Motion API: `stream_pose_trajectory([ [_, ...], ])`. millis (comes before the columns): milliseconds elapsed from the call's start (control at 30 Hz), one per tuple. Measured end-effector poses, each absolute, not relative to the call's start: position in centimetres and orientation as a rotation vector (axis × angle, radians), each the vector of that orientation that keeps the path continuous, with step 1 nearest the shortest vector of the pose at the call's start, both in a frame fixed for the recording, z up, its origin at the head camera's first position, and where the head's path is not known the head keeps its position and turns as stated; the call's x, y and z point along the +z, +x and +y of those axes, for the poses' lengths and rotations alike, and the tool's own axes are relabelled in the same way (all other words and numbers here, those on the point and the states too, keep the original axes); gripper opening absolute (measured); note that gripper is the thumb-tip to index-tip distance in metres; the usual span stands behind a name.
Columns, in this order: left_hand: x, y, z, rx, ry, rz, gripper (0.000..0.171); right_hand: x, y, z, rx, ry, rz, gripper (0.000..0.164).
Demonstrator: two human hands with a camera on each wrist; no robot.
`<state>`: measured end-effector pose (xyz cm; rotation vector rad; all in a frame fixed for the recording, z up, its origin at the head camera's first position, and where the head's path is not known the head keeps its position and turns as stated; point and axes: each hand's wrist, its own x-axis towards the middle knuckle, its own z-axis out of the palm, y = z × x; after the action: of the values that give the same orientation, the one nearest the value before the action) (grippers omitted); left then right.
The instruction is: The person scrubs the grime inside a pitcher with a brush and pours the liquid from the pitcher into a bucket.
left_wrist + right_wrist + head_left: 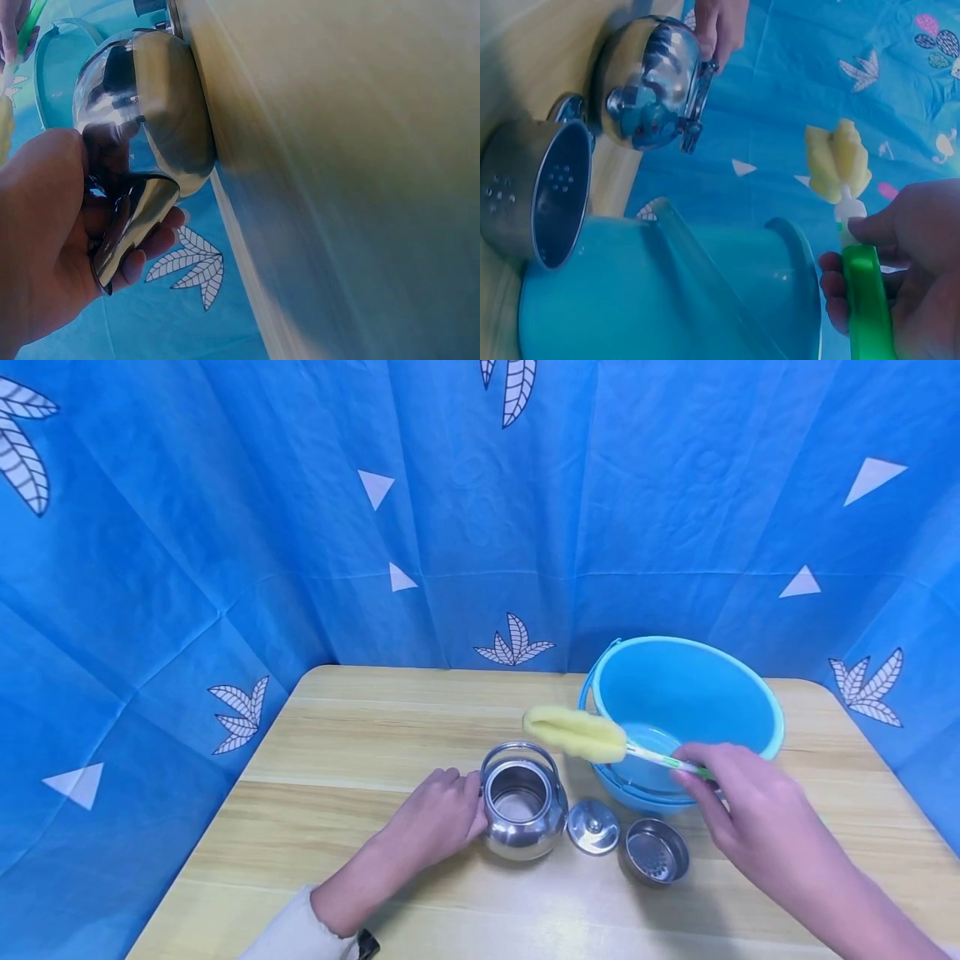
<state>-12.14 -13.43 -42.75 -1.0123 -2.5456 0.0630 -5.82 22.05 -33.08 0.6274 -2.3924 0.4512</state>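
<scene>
My left hand (442, 814) grips the spout (139, 225) of a shiny steel teapot (525, 837), which stands upright on the table without its lid. Its wire handle is raised toward the back of the opening. In my right hand (750, 789) is a sponge brush, its green handle (866, 300) held between thumb and curled fingers. The brush's yellow sponge head (576, 732) points left, in the air above and behind the teapot. A round steel lid (593, 827) lies just right of the teapot. Beside it sits a steel strainer cup (656, 852) with a perforated bottom.
A light-blue bucket (690, 681) stands at the back right of the wooden table (337, 860), under my right hand, with its handle lowered on the near side. A blue patterned curtain (465, 510) hangs behind the table and along both sides.
</scene>
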Motion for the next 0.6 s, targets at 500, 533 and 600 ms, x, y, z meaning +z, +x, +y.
stream_pose_trajectory([
  [500, -43.0, -12.3, -13.5, 0.060, -1.019, -2.521, 0.024, -33.6, -6.3, 19.6, 0.287, 0.734, -2.321, 0.061],
  [533, -43.0, -12.3, -13.5, 0.061, -1.020, -2.521, 0.024, -33.7, -6.3, 19.4, 0.269, 0.749, -2.315, 0.061],
  [600, -43.0, -12.2, -13.5, 0.063, -1.020, -2.529, 0.024, -33.9, -6.3, 19.2, 0.233, 0.774, -2.307, 0.062],
])
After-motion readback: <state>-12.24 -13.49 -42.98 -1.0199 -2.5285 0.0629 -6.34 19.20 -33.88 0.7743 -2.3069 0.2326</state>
